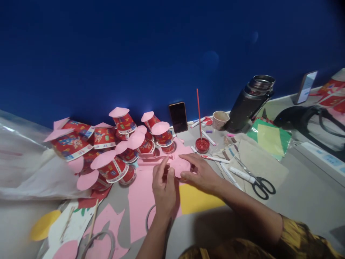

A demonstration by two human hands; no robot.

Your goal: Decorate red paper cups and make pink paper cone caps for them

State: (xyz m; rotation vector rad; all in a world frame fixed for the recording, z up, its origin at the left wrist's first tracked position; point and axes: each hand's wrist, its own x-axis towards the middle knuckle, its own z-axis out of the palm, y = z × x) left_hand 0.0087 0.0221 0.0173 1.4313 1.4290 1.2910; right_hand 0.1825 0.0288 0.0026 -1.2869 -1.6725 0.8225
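Between my two hands is a small round piece of pink paper [180,167], held at its edges. My left hand [165,183] is closed on its left side, thumb and fingers at the rim. On the right side, my right hand [201,172] pinches the edge between thumb and fingers. Pink paper sheets [140,201] and a yellow sheet [199,199] lie below the hands. To the left stand several red printed paper cups [110,171], many topped with pink paper discs [160,128]. Whatever is under the held piece is hidden.
A small dish of red paint [202,145] with a red stick stands beyond my right hand. Scissors [260,187], white markers [241,175], a dark flask [246,104], a paper cup [220,119] and a phone [178,117] are around. Pink scraps [107,223] lie front left.
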